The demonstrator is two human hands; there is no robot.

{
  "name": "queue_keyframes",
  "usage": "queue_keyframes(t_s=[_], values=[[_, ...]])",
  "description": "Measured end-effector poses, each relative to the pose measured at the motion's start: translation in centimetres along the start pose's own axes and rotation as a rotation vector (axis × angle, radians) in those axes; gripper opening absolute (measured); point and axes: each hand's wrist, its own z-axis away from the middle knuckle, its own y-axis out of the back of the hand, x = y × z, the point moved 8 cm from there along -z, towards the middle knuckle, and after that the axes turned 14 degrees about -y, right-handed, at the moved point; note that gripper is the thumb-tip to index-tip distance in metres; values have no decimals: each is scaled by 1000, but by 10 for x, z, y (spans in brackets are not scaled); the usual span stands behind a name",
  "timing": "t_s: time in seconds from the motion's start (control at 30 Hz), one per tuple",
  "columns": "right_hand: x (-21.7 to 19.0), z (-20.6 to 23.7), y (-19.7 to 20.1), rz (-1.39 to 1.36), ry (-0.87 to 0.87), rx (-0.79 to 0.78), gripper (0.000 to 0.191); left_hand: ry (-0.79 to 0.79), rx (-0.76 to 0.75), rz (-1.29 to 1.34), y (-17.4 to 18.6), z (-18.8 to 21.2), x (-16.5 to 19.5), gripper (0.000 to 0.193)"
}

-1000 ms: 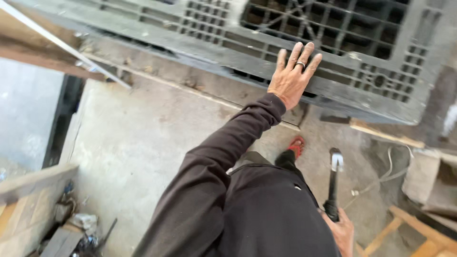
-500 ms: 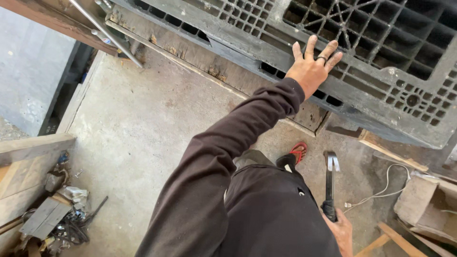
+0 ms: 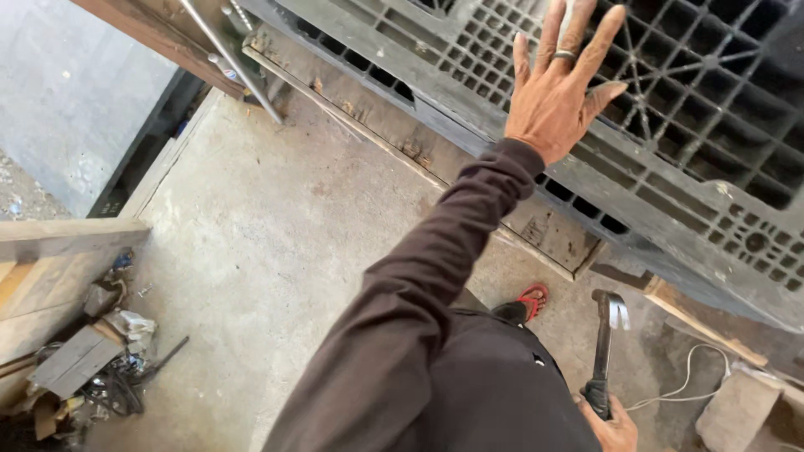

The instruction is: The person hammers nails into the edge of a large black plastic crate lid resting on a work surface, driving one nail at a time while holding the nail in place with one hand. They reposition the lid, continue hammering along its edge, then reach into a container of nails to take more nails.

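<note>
My left hand (image 3: 559, 88), with a ring on one finger, lies flat with fingers spread on the top of a grey plastic pallet (image 3: 703, 167) with a grid of openings. The dark sleeve of that arm runs down to my body. At the lower right, my right hand (image 3: 614, 423) grips the black handle of a claw hammer (image 3: 605, 335) whose metal head points up beside the pallet's edge.
Bare concrete floor (image 3: 276, 243) spreads to the left. A red sandal (image 3: 531, 300) shows below the pallet. Wooden boards and scrap pieces (image 3: 79, 351) lie at the lower left. A metal rod (image 3: 230, 59) leans at the top. A white cord (image 3: 695, 377) and timber lie at the right.
The view has shifted and closed in on the pallet. My left hand stays flat on the pallet and now sits higher in view. The hammer remains held upright at my right side.
</note>
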Motion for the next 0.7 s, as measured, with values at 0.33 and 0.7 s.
queue_keyframes(t_s=[0.33,0.7], values=[[-41,18,-35,255,51,96,39,8,304,143,26,18,-14,72],[-83,28,-14,176,52,232,34,47,97,221,34,3,-9,59]])
